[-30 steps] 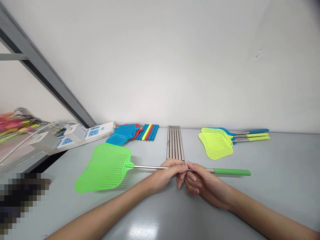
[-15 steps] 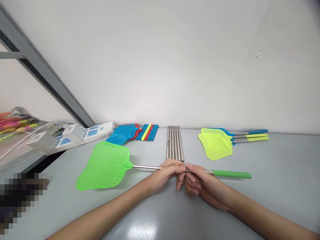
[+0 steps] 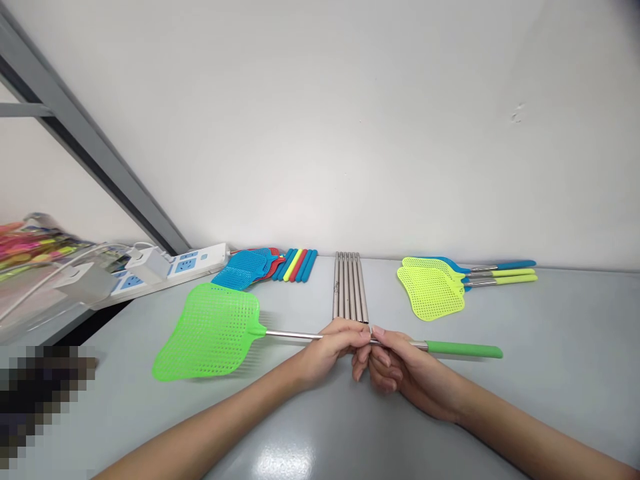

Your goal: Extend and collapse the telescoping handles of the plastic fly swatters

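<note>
A green fly swatter (image 3: pixel 215 331) is held level above the grey table, its perforated head at the left and its green grip (image 3: pixel 465 349) at the right. My left hand (image 3: pixel 337 347) pinches the metal rod between thumb and fingers near the middle. Right beside it, my right hand (image 3: pixel 405 367) is closed on the thicker part of the same rod, left of the green grip. The two thumbs nearly meet. Behind my hands lie several metal tubes (image 3: pixel 350 287) side by side.
Several coloured grips (image 3: pixel 299 265) and blue and red swatter heads (image 3: pixel 243 269) lie at the back left, beside a white power strip (image 3: pixel 200 260). Yellow and blue swatters (image 3: pixel 433 293) lie at the back right. Plastic-wrapped items (image 3: pixel 30 253) are at the far left. A wall stands behind the table.
</note>
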Action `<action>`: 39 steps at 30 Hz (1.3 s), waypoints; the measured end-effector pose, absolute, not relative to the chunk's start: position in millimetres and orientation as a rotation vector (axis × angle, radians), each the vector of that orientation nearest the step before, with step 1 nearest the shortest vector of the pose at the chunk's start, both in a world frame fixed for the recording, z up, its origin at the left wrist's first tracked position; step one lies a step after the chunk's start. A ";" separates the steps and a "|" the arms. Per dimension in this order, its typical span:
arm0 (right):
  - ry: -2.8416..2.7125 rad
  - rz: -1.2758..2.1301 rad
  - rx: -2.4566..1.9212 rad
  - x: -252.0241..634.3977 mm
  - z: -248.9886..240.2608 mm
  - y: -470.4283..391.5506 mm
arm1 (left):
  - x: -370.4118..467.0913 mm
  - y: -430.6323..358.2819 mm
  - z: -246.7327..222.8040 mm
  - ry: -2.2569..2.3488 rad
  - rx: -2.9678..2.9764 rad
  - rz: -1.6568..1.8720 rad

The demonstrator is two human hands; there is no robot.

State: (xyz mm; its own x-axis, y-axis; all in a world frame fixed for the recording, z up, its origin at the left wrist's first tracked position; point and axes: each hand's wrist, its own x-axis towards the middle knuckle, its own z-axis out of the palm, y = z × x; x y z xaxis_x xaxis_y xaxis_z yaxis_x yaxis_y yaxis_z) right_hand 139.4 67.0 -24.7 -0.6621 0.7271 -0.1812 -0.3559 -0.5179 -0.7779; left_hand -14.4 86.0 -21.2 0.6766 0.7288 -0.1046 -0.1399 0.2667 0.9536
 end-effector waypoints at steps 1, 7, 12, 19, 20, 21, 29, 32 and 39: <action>-0.965 2.187 -0.659 139.2 -24.6 67.0 | -14.6 86.2 -21.5 0.605 1.162 0.636; -0.958 2.192 -0.648 139.2 -24.8 67.2 | -14.4 86.3 -22.3 0.587 1.148 0.647; -0.954 2.199 -0.653 139.8 -23.8 66.9 | -14.0 86.0 -22.3 0.575 1.135 0.657; -0.942 2.188 -0.652 139.3 -26.3 66.7 | -13.5 86.8 -24.4 0.580 1.125 0.658; -0.937 2.190 -0.656 139.3 -26.5 66.8 | -13.5 86.9 -24.5 0.582 1.124 0.657; -0.933 2.192 -0.661 139.4 -26.5 66.9 | -13.4 86.9 -24.3 0.585 1.129 0.656; -0.964 2.203 -0.658 140.5 -24.0 66.7 | -13.6 85.9 -21.8 0.588 1.193 0.659; -0.968 2.208 -0.656 140.9 -25.3 65.8 | -13.9 85.8 -24.2 0.593 1.194 0.659; -0.953 2.198 -0.660 140.3 -26.3 66.5 | -14.8 86.4 -28.0 0.618 1.164 0.650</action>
State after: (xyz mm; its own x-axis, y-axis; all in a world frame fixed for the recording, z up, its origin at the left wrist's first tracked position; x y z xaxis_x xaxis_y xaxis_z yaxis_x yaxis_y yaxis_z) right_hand 140.3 66.5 -26.3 -0.6654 0.7228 -0.1867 -0.3577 -0.5283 -0.7700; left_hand -14.8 86.4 -28.0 0.6651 0.7395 -0.1037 -0.1400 0.2600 0.9554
